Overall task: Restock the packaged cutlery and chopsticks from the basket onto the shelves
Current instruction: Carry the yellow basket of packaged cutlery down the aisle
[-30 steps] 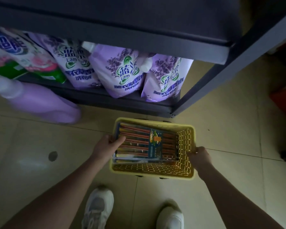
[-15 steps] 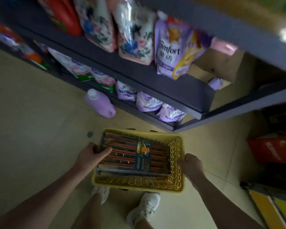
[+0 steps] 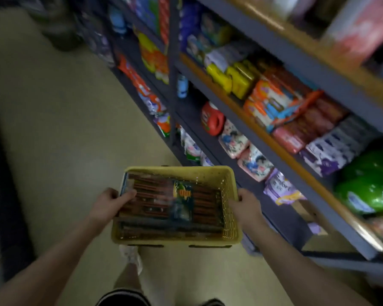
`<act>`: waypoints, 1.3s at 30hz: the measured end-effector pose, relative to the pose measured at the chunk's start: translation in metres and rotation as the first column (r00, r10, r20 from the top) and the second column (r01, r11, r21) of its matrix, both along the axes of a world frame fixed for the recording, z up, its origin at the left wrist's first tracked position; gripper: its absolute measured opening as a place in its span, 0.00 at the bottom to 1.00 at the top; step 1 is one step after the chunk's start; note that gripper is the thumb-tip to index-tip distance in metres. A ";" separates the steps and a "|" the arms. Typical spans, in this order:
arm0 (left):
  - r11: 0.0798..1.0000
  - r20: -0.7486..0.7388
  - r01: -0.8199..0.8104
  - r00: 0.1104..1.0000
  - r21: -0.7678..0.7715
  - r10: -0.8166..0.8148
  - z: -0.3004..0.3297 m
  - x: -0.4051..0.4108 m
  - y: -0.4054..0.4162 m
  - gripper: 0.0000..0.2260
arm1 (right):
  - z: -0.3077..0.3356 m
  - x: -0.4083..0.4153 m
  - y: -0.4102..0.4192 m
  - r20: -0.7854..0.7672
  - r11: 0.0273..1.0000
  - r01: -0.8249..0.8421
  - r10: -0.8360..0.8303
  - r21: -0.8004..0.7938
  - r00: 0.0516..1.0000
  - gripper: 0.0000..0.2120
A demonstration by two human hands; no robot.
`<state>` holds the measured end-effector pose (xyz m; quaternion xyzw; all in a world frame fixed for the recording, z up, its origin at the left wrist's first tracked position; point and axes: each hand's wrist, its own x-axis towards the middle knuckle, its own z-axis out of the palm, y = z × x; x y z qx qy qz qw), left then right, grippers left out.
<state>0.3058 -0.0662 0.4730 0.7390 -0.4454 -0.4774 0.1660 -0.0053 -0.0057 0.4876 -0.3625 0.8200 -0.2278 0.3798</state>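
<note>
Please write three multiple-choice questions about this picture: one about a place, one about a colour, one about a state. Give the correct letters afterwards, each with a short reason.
1. Where is the chopstick pack?
A. on a shelf
B. inside the basket
C. on the floor

2. What colour is the basket?
A. yellow
B. blue
C. white

3. How is the basket held?
A. by one hand only
B. resting on the floor
C. by both hands at its ends

Answers:
1 B, the pack lies within the basket walls.
2 A, its rim and mesh sides are yellow.
3 C, the left hand and right hand each grip an end.
</note>
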 end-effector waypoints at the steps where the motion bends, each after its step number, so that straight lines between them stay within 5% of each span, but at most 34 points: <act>1: 1.000 -0.005 -0.016 1.000 0.001 0.016 0.007 0.016 -0.012 0.28 | 0.010 0.014 -0.020 0.019 1.000 -0.025 0.025 -0.011 1.000 0.13; 9: 0.997 0.012 -0.079 0.997 -0.015 0.080 0.035 0.139 -0.147 0.22 | 0.035 0.138 -0.200 0.021 0.998 -0.037 0.038 -0.050 0.999 0.23; 39: 0.826 -0.049 -0.546 0.837 -0.144 0.545 0.042 0.441 -0.796 0.24 | 0.029 0.473 -1.004 -0.086 0.835 -0.549 0.544 -0.043 0.834 0.14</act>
